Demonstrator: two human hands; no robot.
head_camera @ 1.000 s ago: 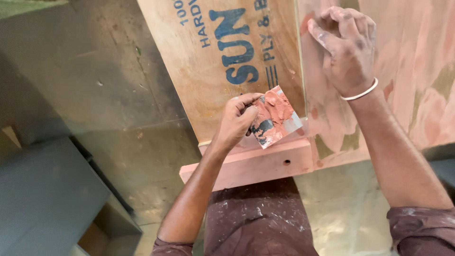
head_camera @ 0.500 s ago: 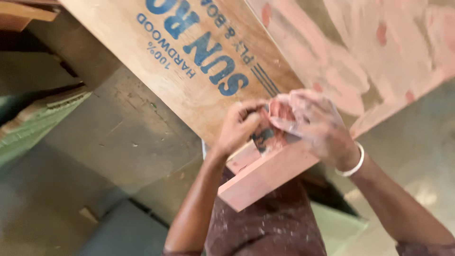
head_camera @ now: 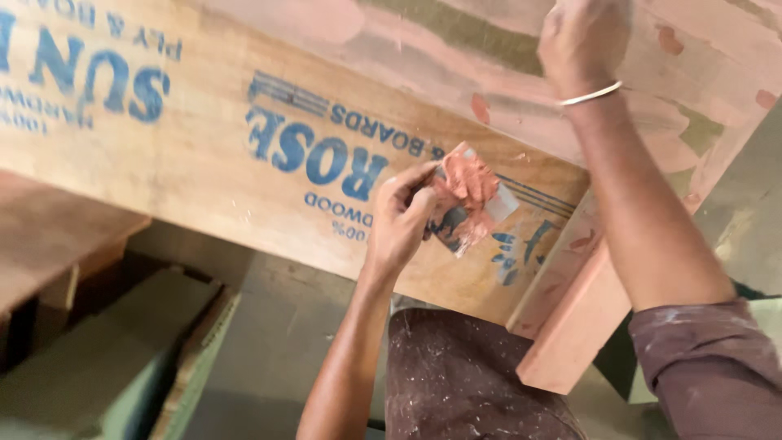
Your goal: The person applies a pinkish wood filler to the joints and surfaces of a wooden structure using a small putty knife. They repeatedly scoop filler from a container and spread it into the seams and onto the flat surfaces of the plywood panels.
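Note:
My left hand (head_camera: 403,216) pinches a small flat card (head_camera: 468,200) loaded with reddish-pink putty, held just above a plywood board (head_camera: 204,163) with blue printing. My right hand (head_camera: 582,45) is raised at the top of the view with fingers closed, pressing on the board's putty-smeared pink area (head_camera: 489,81); what it holds is hidden. A thin metal bangle (head_camera: 590,95) circles that wrist. A pink-coated wooden batten (head_camera: 570,318) runs under the board's near edge by my right forearm.
My knee in stained dark brown cloth (head_camera: 464,375) is below the board. Grey-green panels (head_camera: 106,358) lie at lower left beside a wooden piece (head_camera: 57,236). Concrete floor (head_camera: 301,326) shows between them.
The view has swung round. My right hand left the putty card and rose to the smeared part of the board. My left hand still holds the card.

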